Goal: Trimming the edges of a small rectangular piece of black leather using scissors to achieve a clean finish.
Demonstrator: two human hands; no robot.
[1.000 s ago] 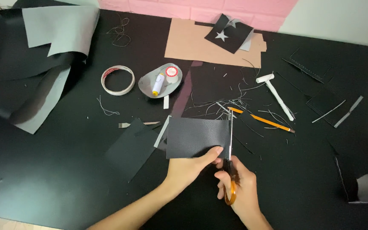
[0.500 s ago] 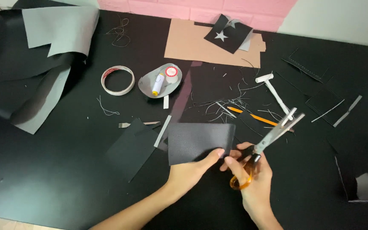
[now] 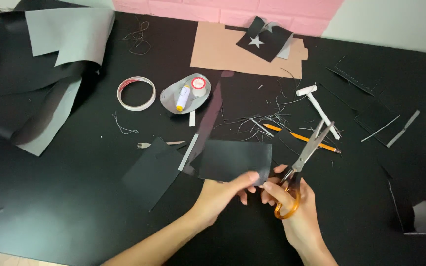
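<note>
Overhead, at a craft surface: two hands at work, scissors out.

Hands: two, both bare, entering from 6 o'clock; the left hand (image 3: 223, 193) and right hand (image 3: 292, 207) sit just beside each other, fingertips nearly meeting.
Left hand: fingers closed in a pinch on the lower right corner of one black rectangular sheet (image 3: 235, 160), held flat just above the surface near centre frame.
Right hand: clamped around the orange handles of one pair of scissors (image 3: 304, 162); the steel blades stand parted, pointing toward 1 o'clock, just beside the sheet's right edge.
Surface: one black surface (image 3: 50, 216), littered with thin offcut slivers around centre.
Container: one shallow grey dish (image 3: 169, 98) at 11 o'clock of the held sheet, holding two things, a yellow-capped tube (image 3: 182, 97) and a small round red-and-white spool (image 3: 198, 84).
Tape: one white tape ring (image 3: 136, 93), lying flat just beside the dish at its 9 o'clock.
Pencils: one orange pencil (image 3: 316, 143), partly under the scissor blades.
White tool: one T-shaped white tool (image 3: 319, 108) at 1 o'clock.
Fork-tipped tool: one small pronged tool (image 3: 156, 145) at 9 o'clock of the held sheet.
Loose black pieces: one dark sheet (image 3: 151, 172) lying flat at 8 o'clock of the held one; several more at 3 o'clock, count unclear.
Tan card: one tan card (image 3: 223, 49) at 12 o'clock, carrying one black square with a star cutout (image 3: 262, 39).
Large material: folded black-and-grey sheeting (image 3: 60, 39) heaped at 10 o'clock.
</note>
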